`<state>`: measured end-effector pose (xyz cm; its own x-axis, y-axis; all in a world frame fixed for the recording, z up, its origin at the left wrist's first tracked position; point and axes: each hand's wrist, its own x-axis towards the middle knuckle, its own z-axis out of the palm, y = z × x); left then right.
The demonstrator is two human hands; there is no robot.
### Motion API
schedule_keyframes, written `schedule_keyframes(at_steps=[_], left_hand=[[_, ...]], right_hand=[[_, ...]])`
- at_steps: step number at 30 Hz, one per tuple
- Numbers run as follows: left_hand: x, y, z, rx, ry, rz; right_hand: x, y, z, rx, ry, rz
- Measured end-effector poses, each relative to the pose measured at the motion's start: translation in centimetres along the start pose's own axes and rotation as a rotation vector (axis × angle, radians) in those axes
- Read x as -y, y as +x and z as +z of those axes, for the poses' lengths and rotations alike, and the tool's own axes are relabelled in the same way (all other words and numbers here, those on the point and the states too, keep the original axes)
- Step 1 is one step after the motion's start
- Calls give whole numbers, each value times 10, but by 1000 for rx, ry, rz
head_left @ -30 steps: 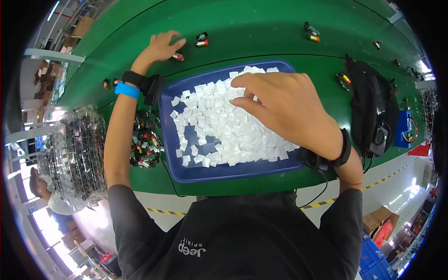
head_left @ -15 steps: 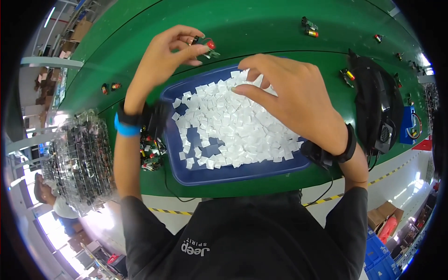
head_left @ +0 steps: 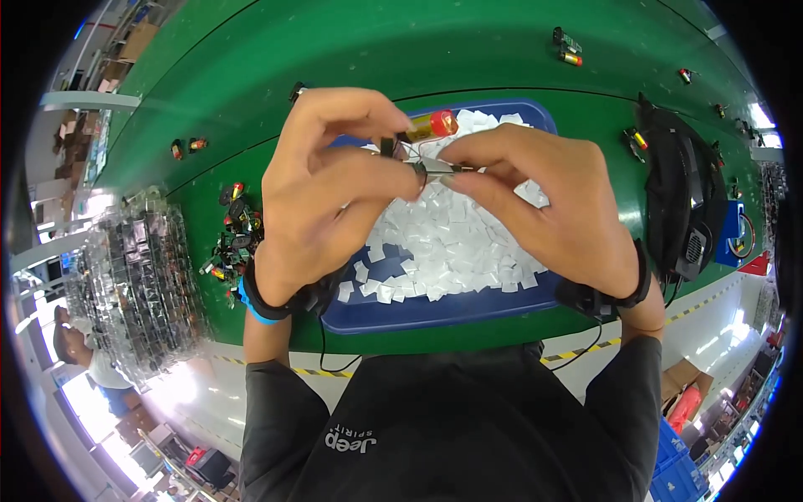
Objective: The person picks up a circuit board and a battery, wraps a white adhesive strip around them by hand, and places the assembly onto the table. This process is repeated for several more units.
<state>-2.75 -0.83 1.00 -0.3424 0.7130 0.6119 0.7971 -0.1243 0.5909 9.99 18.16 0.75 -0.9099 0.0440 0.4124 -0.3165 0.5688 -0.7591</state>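
Note:
Above the blue tray [head_left: 435, 319] my two hands meet. My left hand [head_left: 322, 188] is closed on a small circuit board [head_left: 437, 166] with thin wires. From it sticks out a yellow cylinder with a red end [head_left: 437, 125]. My right hand [head_left: 544, 188] pinches thumb and forefinger together at the board's right end; what lies between those fingertips is too small to make out. Many small white squares [head_left: 452, 243] lie loose and heaped in the tray under both hands.
Left of the tray lies a pile of small circuit assemblies [head_left: 238, 230], beside stacked clear plastic trays [head_left: 138, 276]. More assemblies [head_left: 570, 50] are scattered on the green table [head_left: 351, 50]. A black bag [head_left: 682, 184] and a blue box [head_left: 733, 234] are at the right.
My left hand has moved right and nearer with the circuit board, over the tray. My right hand's fingers have closed into a pinch at the board's end.

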Motion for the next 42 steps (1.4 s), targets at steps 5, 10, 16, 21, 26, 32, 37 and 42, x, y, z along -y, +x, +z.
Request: schedule_keyframes(at_steps=[5, 10, 16, 21, 26, 32, 37, 42], left_hand=[[-9, -4, 3, 62, 66, 61], [-6, 0, 4, 65, 157, 176], [-10, 1, 12, -146, -407, -438], [-4, -1, 4, 193, -578, -803], [-7, -6, 12, 121, -273, -818], [-15, -5, 18, 99, -37, -713], [-20, -6, 20, 138, -38, -647], [-19, -8, 21, 105, -168, -750]], right_hand=[[6, 14, -11, 144, 638, 588], [-7, 11, -14, 220, 639, 528], [-13, 10, -9, 73, 410, 425], [-18, 2, -2, 74, 91, 162], [-20, 7, -28, 373, 144, 177], [-8, 9, -16, 98, -163, 121], [-18, 4, -7, 100, -145, 72], [-14, 6, -2, 54, -32, 103]])
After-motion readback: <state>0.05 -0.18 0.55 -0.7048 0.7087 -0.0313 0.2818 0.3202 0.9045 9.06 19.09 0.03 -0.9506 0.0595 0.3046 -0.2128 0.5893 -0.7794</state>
